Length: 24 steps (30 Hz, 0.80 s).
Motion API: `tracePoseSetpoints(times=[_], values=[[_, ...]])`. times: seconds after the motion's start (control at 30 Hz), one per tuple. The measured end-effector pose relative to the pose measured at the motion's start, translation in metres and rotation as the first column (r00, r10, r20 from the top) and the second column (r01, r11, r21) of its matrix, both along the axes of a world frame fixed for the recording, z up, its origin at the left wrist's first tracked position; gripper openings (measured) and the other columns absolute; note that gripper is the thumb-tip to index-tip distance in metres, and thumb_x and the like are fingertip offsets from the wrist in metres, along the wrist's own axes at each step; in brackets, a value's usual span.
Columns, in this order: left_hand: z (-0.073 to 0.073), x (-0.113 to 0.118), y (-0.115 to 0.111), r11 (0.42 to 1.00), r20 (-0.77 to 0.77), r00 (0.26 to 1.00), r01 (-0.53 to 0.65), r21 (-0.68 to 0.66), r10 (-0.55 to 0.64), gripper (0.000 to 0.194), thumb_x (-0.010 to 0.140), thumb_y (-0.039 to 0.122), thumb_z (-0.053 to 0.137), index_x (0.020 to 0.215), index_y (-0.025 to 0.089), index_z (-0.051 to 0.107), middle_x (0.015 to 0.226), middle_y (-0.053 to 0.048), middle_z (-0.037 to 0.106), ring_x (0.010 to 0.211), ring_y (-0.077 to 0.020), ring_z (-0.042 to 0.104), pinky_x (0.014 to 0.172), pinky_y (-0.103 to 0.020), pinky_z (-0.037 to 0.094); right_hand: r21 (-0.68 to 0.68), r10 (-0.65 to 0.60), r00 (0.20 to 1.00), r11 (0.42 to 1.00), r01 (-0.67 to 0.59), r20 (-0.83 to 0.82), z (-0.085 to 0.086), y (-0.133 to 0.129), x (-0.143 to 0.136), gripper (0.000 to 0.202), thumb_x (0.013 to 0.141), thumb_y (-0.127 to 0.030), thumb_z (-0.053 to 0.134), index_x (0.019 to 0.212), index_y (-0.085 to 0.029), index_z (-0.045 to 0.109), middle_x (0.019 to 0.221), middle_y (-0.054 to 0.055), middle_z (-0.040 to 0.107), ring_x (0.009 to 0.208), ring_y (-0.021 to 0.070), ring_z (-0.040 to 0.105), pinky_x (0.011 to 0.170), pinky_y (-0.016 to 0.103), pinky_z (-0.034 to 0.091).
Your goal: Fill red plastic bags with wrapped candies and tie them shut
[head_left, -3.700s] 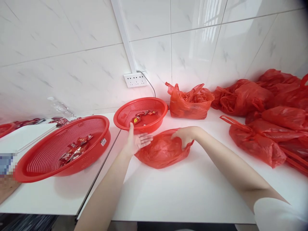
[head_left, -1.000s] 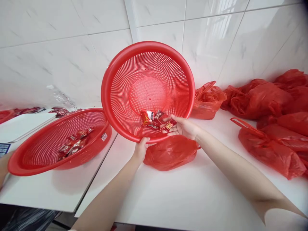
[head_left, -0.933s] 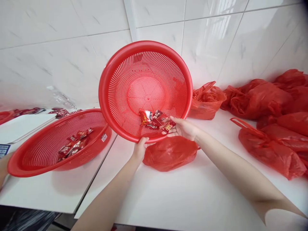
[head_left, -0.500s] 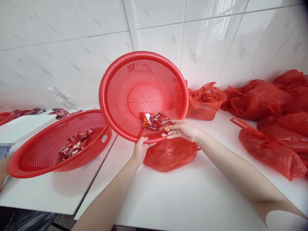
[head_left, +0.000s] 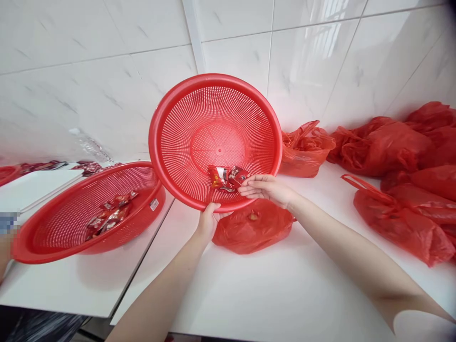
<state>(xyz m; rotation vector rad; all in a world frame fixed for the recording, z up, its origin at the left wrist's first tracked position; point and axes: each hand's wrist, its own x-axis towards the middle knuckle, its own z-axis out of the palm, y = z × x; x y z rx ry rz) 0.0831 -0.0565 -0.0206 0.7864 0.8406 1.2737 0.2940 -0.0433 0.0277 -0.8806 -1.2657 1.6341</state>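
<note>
A round red basket [head_left: 220,128] with a perforated wall is tilted so that its inside faces me. My left hand [head_left: 210,221] grips the basket's lower rim, thumb over the edge. Several small red wrapped packets [head_left: 218,177] lie low inside it. At the lower right of the basket, my right hand [head_left: 269,189] reaches over the rim, its fingertips at the packets; whether they grip one is not clear. Under the basket rests a red plastic bag [head_left: 253,229] with a small golden item [head_left: 253,215] showing at its top.
A second red basket [head_left: 96,209] with several packets tilts on the left, beside a person's partly visible hand [head_left: 4,249]. Red plastic bags [head_left: 384,145] are heaped at the right, and another bag [head_left: 302,149] stands by the wall. A gap divides the white tables [head_left: 285,294].
The golden item has gone from my right fingers and now shows at the bag below. The held basket has shifted slightly right.
</note>
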Motion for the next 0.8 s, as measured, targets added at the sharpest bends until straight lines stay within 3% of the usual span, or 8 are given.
tracePoseSetpoints(times=[0.07, 0.13, 0.23, 0.3, 0.37, 0.47, 0.63, 0.8], values=[[-0.001, 0.001, -0.001, 1.000, -0.023, 1.000, -0.009, 0.005, 0.009, 0.034, 0.062, 0.021, 0.063, 0.094, 0.012, 0.065, 0.102, -0.009, 0.072, 0.107, -0.0312, 0.063, 0.088, -0.046, 0.054, 0.186, -0.102, 0.986, 0.980, 0.076, 0.131, -0.002, 0.000, -0.001, 0.013, 0.088, -0.024, 0.053, 0.092, -0.016, 0.062, 0.099, 0.011, 0.073, 0.094, 0.0194, 0.069, 0.092, 0.039, 0.050], [-0.003, 0.002, -0.002, 1.000, -0.041, 0.999, 0.000, 0.015, 0.000, 0.034, 0.061, 0.021, 0.064, 0.094, 0.012, 0.065, 0.100, -0.009, 0.072, 0.106, -0.0319, 0.063, 0.088, -0.047, 0.054, 0.481, -0.286, 0.898, 0.871, 0.099, 0.335, -0.006, -0.001, -0.002, 0.015, 0.088, -0.021, 0.051, 0.095, -0.017, 0.063, 0.104, 0.010, 0.071, 0.101, 0.0201, 0.066, 0.096, 0.041, 0.047], [-0.006, 0.003, -0.006, 0.999, -0.052, 0.997, 0.051, 0.008, -0.050, 0.036, 0.062, 0.022, 0.064, 0.095, 0.011, 0.066, 0.098, -0.010, 0.072, 0.105, -0.0329, 0.064, 0.089, -0.048, 0.054, 0.757, -0.578, 0.597, 0.649, -0.077, 0.556, -0.013, -0.003, -0.004, 0.028, 0.084, -0.016, 0.055, 0.112, -0.018, 0.062, 0.130, 0.012, 0.059, 0.124, 0.0261, 0.052, 0.108, 0.049, 0.033], [-0.007, 0.005, -0.008, 0.996, -0.058, 0.995, 0.084, -0.006, -0.084, 0.035, 0.062, 0.022, 0.064, 0.095, 0.011, 0.066, 0.097, -0.010, 0.073, 0.104, -0.0335, 0.064, 0.089, -0.049, 0.053, 0.745, -0.637, 0.416, 0.643, -0.178, 0.649, -0.019, -0.003, -0.004, 0.042, 0.083, -0.017, 0.059, 0.125, -0.016, 0.055, 0.141, 0.016, 0.049, 0.131, 0.0309, 0.044, 0.110, 0.054, 0.027], [-0.008, 0.006, -0.010, 0.995, -0.066, 0.993, 0.100, -0.009, -0.100, 0.034, 0.061, 0.021, 0.065, 0.093, 0.011, 0.067, 0.094, -0.010, 0.073, 0.104, -0.0343, 0.064, 0.090, -0.050, 0.052, 0.686, -0.605, 0.349, 0.704, -0.184, 0.716, -0.022, 0.000, -0.002, 0.046, 0.086, -0.018, 0.055, 0.132, -0.015, 0.050, 0.139, 0.019, 0.050, 0.124, 0.0313, 0.051, 0.104, 0.050, 0.036], [-0.010, 0.005, -0.010, 0.995, -0.077, 0.992, 0.097, -0.001, -0.097, 0.030, 0.060, 0.021, 0.065, 0.089, 0.012, 0.067, 0.089, -0.010, 0.073, 0.104, -0.0355, 0.064, 0.091, -0.051, 0.052, 0.662, -0.561, 0.477, 0.747, -0.059, 0.677, -0.023, 0.008, 0.005, 0.034, 0.090, -0.020, 0.049, 0.124, -0.018, 0.058, 0.118, 0.015, 0.065, 0.103, 0.0267, 0.064, 0.092, 0.040, 0.046], [-0.014, 0.001, -0.006, 0.999, -0.105, 0.993, 0.045, -0.004, -0.045, 0.033, 0.061, 0.022, 0.066, 0.092, 0.012, 0.067, 0.091, -0.009, 0.073, 0.101, -0.0349, 0.066, 0.088, -0.050, 0.053, 0.357, -0.275, 0.931, 0.917, 0.178, 0.242, -0.013, 0.016, 0.011, 0.026, 0.082, -0.040, 0.063, 0.095, -0.018, 0.068, 0.088, 0.004, 0.071, 0.082, 0.0197, 0.067, 0.079, 0.034, 0.054], [-0.006, 0.001, -0.005, 0.999, -0.096, 0.994, 0.051, 0.016, -0.049, 0.033, 0.060, 0.023, 0.064, 0.090, 0.011, 0.068, 0.090, -0.010, 0.073, 0.103, -0.0351, 0.065, 0.089, -0.049, 0.053, 0.214, -0.171, 0.985, 0.962, 0.167, 0.002, -0.006, 0.010, 0.002, 0.028, 0.071, -0.041, 0.074, 0.085, -0.018, 0.068, 0.080, 0.002, 0.071, 0.074, 0.0164, 0.067, 0.076, 0.031, 0.056]])
